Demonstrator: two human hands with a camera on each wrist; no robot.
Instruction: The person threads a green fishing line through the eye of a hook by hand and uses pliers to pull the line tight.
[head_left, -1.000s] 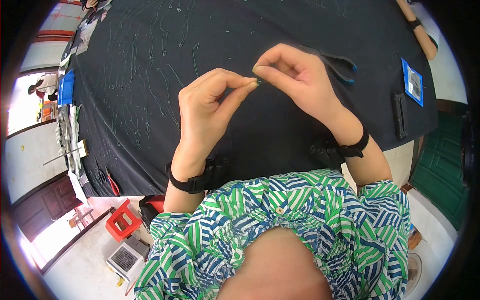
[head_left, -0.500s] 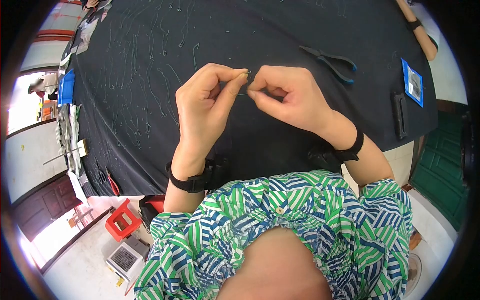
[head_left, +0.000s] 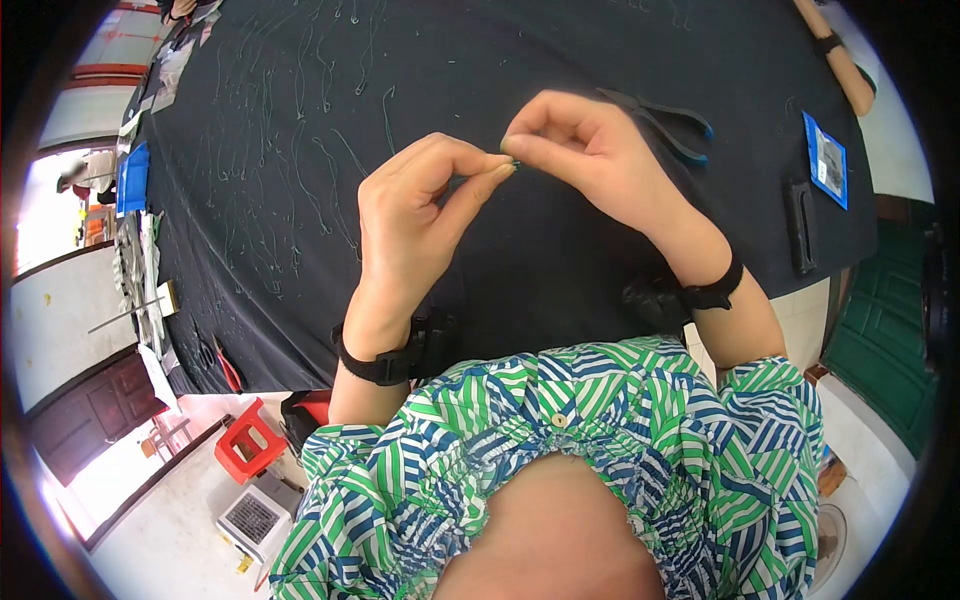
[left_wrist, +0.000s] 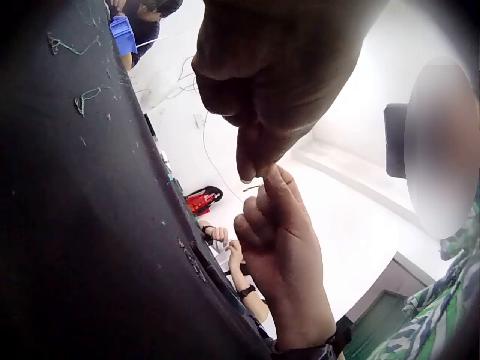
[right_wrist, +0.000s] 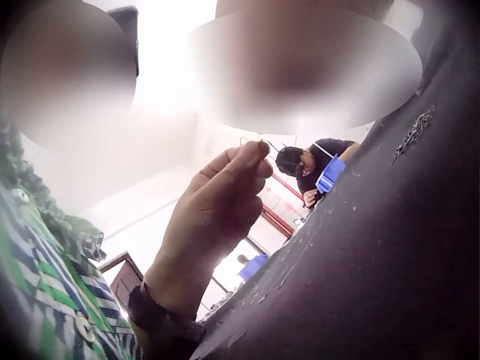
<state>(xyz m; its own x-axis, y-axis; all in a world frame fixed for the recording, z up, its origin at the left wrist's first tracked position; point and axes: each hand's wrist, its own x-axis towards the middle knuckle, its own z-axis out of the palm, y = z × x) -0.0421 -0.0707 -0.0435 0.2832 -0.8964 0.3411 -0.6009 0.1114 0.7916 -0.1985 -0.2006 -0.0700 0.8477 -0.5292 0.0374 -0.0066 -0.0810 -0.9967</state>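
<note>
Over the black cloth, my left hand pinches a tiny dark-green piece of thread between thumb and forefinger. In the right wrist view, thin bent strands stick out above the left fingertips. My right hand sits close beside it, thumb and forefinger pinched on the thread's other part, which their tips mostly hide. The left wrist view has the right hand with its fingertips meeting the left ones. Behind the right hand lie pliers with blue-tipped handles.
Many looped green threads lie across the black cloth on the left. A blue packet and a black bar-shaped object are at the right. Red-handled scissors lie near the left front edge. Another person's arm reaches in at the far right.
The right hand came down and in toward the left, with a thread stretched between them, then rose again to the left fingertips. The left hand dipped slightly and kept its pinch.
</note>
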